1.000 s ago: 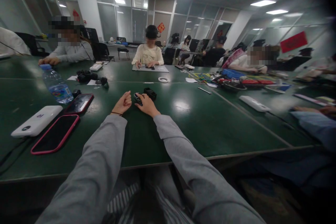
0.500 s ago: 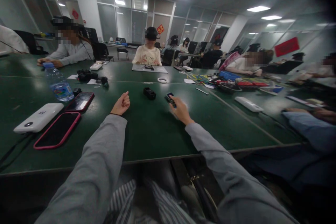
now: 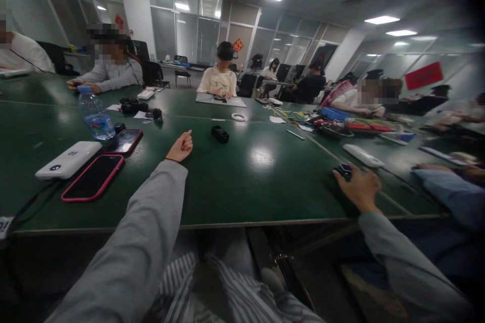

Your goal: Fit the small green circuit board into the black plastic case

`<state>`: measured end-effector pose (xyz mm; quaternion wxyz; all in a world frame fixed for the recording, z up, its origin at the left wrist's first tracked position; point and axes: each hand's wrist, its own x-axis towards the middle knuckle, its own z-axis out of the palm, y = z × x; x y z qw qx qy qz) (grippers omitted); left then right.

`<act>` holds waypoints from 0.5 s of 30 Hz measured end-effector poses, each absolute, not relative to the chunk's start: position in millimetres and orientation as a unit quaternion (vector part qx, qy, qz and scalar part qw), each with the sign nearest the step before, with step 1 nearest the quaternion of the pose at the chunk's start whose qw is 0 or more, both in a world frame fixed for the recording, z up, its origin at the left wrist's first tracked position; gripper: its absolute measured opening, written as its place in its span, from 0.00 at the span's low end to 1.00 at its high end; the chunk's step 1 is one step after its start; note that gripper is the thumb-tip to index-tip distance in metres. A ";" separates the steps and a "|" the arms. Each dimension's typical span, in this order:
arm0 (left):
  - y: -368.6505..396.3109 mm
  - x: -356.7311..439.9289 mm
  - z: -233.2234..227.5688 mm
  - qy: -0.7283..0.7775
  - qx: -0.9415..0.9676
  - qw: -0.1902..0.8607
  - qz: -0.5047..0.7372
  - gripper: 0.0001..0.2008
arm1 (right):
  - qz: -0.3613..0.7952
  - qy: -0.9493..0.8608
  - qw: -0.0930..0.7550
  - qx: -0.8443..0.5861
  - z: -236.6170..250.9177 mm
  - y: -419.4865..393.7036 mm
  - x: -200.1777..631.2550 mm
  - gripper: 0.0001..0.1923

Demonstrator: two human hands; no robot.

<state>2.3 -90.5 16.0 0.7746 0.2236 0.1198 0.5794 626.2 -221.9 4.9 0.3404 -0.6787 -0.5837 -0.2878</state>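
Observation:
My left hand (image 3: 181, 147) is curled into a fist at the table's middle left, with nothing showing in it. Just beyond it to the right lies a black block-shaped case (image 3: 220, 133), untouched. Far out to the right, my right hand (image 3: 359, 187) grips a small dark action camera (image 3: 344, 171) between thumb and fingers, low over the green tabletop (image 3: 261, 197). A pale glint shows on the camera's face; its finer details are blurred. The palm and fingers hide part of it.
To the left are a water bottle (image 3: 96, 116), a white power bank (image 3: 69, 160) and two phones, one a red-edged phone (image 3: 93, 177). A white device (image 3: 362, 155) with a cable lies near my right hand. A neighbour's sleeve (image 3: 445, 186) rests at right. Tools and wires (image 3: 333, 123) lie beyond.
My right hand has swung well to the right, carrying the action camera away from the black case. My left hand stays in a fist; the view has shifted slightly.

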 end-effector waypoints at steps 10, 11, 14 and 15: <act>-95.1 2.4 17.6 0.128 0.226 0.764 0.590 0.18 | -0.114 -0.735 0.308 -0.593 42.1 -62.5 310.1 0.31; -95.7 1.6 17.6 0.131 0.226 0.764 0.590 0.18 | -0.104 -0.736 0.310 -0.593 37.6 -53.3 280.6 0.32; -97.4 -1.7 16.9 0.139 0.226 0.757 0.598 0.18 | -0.061 -0.753 0.278 -0.593 20.3 -41.1 228.4 0.29; -97.8 -2.9 16.3 0.134 0.228 0.755 0.600 0.18 | -0.049 -0.760 0.269 -0.590 15.2 -41.0 223.5 0.27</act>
